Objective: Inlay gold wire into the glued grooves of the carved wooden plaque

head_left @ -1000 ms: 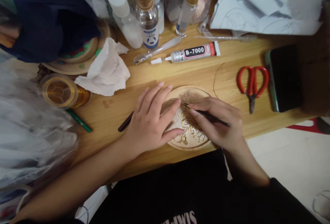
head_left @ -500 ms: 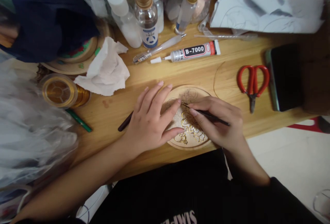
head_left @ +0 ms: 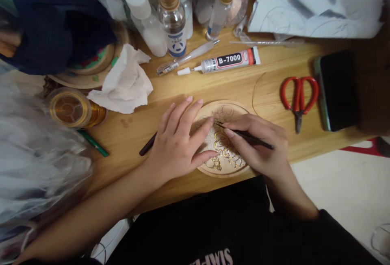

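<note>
A round wooden disc (head_left: 210, 171) with a raised rim lies on the table, bearing a pencilled floral drawing and gold wire outlines (head_left: 227, 151) on its lower part. My left hand (head_left: 179, 139) rests spread over the disc's left side, its index fingertip near the drawing's middle. In my right hand (head_left: 265, 139) is a pair of dark, slim tweezers (head_left: 250, 138), pinched between thumb and fingers. Their tips meet the disc close to my left index fingertip; whether they grip any wire is too small to tell. A dark handle (head_left: 148, 145) sticks out from beneath my left hand.
Red-handled cutters (head_left: 298, 98) and a phone (head_left: 337, 90) lie at right. Behind the disc are a B-7000 glue tube (head_left: 228, 60), a pen (head_left: 189, 57) and bottles (head_left: 173, 21). Crumpled tissue (head_left: 124, 82) and a gold wire spool (head_left: 76, 108) sit left. A loose wire (head_left: 254, 94) curves behind the disc.
Almost nothing differs. The back end of the tweezers has shifted very slightly to the right with my right hand, while my left hand stays in place.
</note>
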A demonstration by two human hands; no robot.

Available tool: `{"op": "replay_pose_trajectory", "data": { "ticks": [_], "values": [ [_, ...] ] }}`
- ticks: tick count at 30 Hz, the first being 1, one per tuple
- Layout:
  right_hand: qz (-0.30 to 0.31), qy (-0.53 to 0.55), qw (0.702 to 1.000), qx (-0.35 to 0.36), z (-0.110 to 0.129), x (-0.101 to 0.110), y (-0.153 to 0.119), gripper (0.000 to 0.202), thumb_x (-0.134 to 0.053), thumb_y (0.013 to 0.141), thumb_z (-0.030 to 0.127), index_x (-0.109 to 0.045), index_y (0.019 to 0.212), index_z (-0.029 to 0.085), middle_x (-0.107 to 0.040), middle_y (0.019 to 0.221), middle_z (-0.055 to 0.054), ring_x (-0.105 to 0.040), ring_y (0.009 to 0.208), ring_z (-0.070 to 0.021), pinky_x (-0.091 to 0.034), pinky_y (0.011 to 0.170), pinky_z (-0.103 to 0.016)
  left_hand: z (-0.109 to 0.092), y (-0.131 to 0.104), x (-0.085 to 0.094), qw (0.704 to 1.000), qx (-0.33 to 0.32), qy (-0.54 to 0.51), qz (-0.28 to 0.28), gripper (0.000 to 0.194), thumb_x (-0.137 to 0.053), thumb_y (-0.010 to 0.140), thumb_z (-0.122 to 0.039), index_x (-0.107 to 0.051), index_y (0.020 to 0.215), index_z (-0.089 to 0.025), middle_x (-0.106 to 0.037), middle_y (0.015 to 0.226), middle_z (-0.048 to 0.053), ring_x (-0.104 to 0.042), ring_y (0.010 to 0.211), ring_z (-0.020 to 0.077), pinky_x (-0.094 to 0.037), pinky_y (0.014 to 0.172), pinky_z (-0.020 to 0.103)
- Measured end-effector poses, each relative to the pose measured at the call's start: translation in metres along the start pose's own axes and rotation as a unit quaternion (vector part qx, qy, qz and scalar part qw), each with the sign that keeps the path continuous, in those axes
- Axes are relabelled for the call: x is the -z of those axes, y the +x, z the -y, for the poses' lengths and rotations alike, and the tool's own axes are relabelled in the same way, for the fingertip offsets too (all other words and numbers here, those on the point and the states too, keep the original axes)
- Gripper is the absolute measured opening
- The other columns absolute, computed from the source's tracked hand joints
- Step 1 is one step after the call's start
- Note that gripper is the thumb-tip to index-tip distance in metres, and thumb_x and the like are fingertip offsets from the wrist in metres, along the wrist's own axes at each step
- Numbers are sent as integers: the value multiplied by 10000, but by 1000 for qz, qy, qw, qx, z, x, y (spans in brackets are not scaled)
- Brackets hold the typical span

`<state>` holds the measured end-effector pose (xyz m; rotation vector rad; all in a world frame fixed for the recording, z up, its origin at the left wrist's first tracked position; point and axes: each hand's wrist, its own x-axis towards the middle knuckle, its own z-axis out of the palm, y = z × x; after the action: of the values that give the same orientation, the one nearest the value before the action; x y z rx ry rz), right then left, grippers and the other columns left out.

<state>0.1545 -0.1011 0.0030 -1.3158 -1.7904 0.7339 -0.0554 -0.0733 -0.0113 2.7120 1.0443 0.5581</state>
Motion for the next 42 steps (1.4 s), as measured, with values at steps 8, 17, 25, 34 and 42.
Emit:
{"op": "replay_pose_trajectory", "data": {
  "ticks": [8,17,25,34,42],
  "values": [
    [-4,-4,1000,-8,0,0,-1,165,-662,839,109,-672,963,219,-720,875,-33,-681,777,-150,-568,715,-314,0,0,-1,1000,-4,9,-4,550,-481,929,-563,-560,1276,-145,-429,1425,210,-364,1377,384,-341,1090,564],
    [-8,-5,1000,-10,-1,0,-2,161,-655,844,122,-671,964,229,-730,876,-30,-686,768,-155,-569,692,-321,0,0,-1,1000,3,9,2,562,-523,905,-573,-547,1285,-160,-443,1435,191,-359,1384,380,-306,1110,556],
    [-29,-2,999,-21,-1,-2,-3,158,-674,828,126,-686,952,223,-732,869,-27,-685,757,-163,-559,676,-325,0,0,0,1000,-1,10,4,559,-516,911,-568,-551,1282,-152,-440,1428,209,-362,1377,392,-328,1092,568],
    [-132,24,988,-69,0,-3,-5,240,-668,833,130,-689,1034,259,-723,925,-18,-667,810,-176,-564,697,-352,0,0,-2,1000,2,-9,-4,524,-498,927,-547,-571,1260,-149,-434,1423,219,-367,1370,397,-327,1087,583],
    [-170,-30,984,-38,0,0,-1,176,-633,853,135,-703,970,247,-691,859,-21,-634,797,-167,-526,691,-342,2,-1,-2,1000,2,-18,-7,538,-513,925,-523,-543,1303,-141,-433,1433,223,-363,1374,392,-319,1093,581]
  ]
}}
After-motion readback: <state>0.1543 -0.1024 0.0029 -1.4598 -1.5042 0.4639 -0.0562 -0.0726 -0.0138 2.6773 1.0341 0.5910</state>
